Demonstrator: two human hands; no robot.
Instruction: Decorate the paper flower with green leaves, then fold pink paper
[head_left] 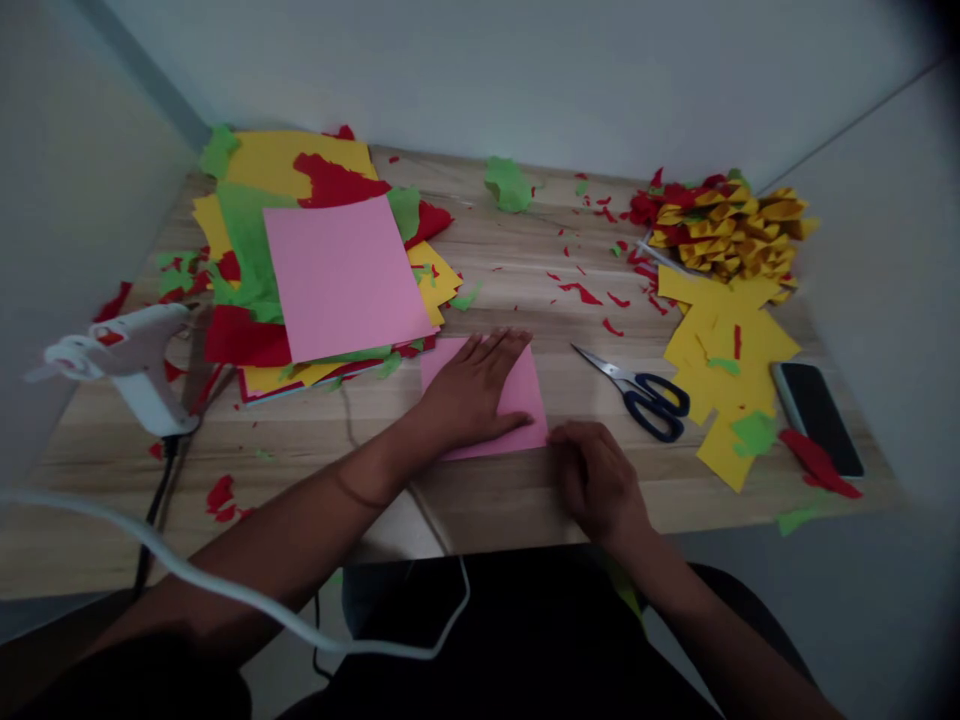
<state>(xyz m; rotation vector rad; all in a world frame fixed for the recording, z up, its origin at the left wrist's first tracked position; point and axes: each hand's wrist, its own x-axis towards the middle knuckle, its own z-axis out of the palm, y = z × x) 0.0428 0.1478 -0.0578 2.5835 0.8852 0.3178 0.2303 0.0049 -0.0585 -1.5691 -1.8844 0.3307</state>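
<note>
A pink sheet of paper [525, 385], seemingly folded, lies at the middle of the wooden table. Flat across it rests my left hand [476, 390], fingers stretched toward its far edge and thumb out to the right. My right hand [596, 475] is closed, its fingers curled at the paper's lower right corner; whether they pinch anything is hidden. Scissors [652, 400] with dark blue handles lie to the right, blades slightly apart. At upper left, a larger pink sheet [345, 275] tops a pile of yellow, red and green paper.
On the left stands a white glue gun [139, 360] with a black cord. A pale cable [247, 595] crosses my left forearm. Folded yellow paper pieces [735, 235] are heaped at back right, above yellow sheets [727, 350]. A phone [817, 418] lies at the right edge. Red and green scraps are scattered about.
</note>
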